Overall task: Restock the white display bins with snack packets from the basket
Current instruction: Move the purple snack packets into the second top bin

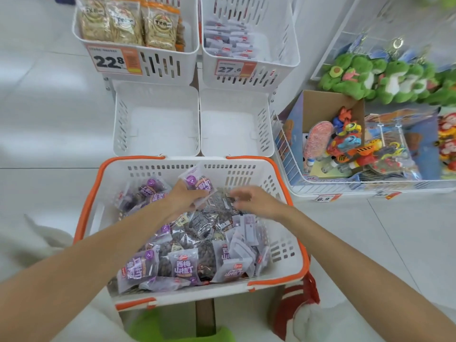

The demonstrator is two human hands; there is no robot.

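Observation:
A white basket with an orange rim sits in front of me, heaped with several purple snack packets. My left hand grips one purple packet and holds it tilted above the pile at the far side of the basket. My right hand hovers over the pile beside it, fingers loosely curved and blurred, holding nothing that I can see. Just beyond the basket stand two white display bins, the left one and the right one, both bare inside.
Above them, an upper left bin holds tan seed bags, with a 22.8 price tag. An upper right bin holds pale packets. A wire rack of toys and green plush toys stand at the right. White tiled floor surrounds everything.

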